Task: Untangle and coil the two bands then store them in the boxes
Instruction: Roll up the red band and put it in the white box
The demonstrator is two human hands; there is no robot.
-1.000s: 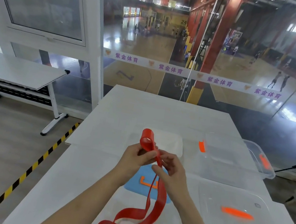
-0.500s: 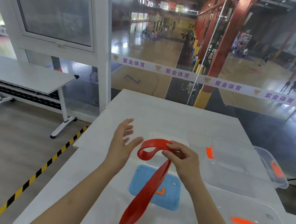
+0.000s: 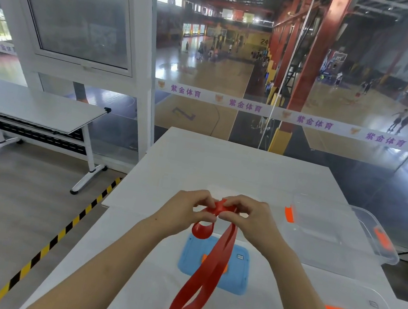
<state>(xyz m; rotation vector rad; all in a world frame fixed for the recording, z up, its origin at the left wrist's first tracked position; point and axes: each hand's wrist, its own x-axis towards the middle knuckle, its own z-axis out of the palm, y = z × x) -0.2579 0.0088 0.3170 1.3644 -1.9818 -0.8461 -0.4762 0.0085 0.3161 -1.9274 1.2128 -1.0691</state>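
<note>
A single wide-angle view looks from the person's head, forward and down over a white table (image 3: 223, 162) toward a glass wall (image 3: 313, 91) with a sports hall below. The forearms rise from the bottom edge, close to the lens. Edges bend, perhaps from lens distortion.

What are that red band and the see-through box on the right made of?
The band looks like thin rubber or latex: glossy, flat, drooping in soft loops from both hands. The box appears to be clear, hard plastic, with the table showing through its walls and orange clips.
</note>
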